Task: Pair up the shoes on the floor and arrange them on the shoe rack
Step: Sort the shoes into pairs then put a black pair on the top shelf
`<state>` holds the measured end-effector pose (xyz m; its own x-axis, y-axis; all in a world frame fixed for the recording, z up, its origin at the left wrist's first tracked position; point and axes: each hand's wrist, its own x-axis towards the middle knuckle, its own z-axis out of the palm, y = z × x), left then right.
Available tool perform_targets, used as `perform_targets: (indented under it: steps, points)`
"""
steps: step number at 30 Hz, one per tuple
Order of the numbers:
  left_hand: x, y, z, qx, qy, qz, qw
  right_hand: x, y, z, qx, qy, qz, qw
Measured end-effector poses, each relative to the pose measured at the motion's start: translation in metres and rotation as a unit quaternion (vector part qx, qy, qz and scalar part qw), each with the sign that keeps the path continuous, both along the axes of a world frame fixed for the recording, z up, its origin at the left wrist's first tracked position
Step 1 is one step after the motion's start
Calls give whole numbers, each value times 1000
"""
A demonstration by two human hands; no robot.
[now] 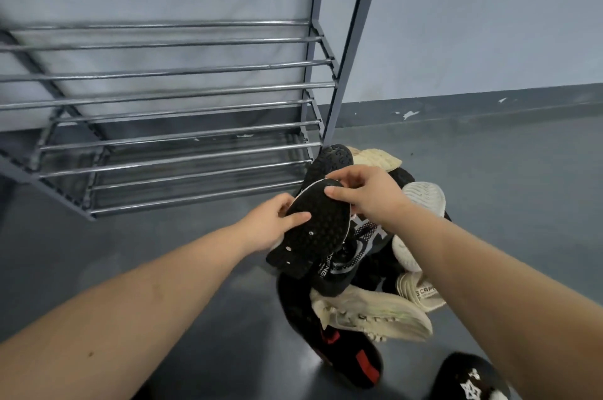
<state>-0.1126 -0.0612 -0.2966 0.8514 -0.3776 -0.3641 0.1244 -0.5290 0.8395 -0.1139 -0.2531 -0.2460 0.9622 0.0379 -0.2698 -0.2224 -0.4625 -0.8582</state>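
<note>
Mid-frame, our left hand and right hand pinch a black shoe; tugging could topple the pile.

Free room and obstacles. The shoe rack shows 3 barred tiers with open gaps between them, reachable from the front; its right upright post bounds that side. Bare floor lies open in front of the rack and to the far right. The pile of shoes crowds the floor at the post's foot, where both hands hold a black shoe sole-up.
</note>
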Motion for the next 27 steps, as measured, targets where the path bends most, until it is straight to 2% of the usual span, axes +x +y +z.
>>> perform_targets:
  steps: [3, 6, 12, 16, 19, 22, 27]
  points:
    - [-23, 15, 42, 24, -47, -36, 998, -21, 13, 42, -38, -34, 25, 998]
    - [-46, 32, 92, 73, -115, -51, 989, -44, 25, 82, -34, -45, 21, 998]
    - [-100, 68, 161, 127, -195, -49, 971, -107, 49, 130, 53, -60, -2, 997]
    - [-134, 85, 167, 136, -231, -25, 963, -149, 66, 130, 82, -60, -62, 993]
    - [-148, 86, 158, 133, -250, 23, 959, -172, 78, 119, 134, -5, -133, 982]
    - [-151, 76, 155, 168, -303, 36, 937, -178, 89, 117, 210, 22, -179, 961]
    - [-156, 61, 151, 229, -394, 5, 890, -171, 98, 113, 186, -11, -219, 958]
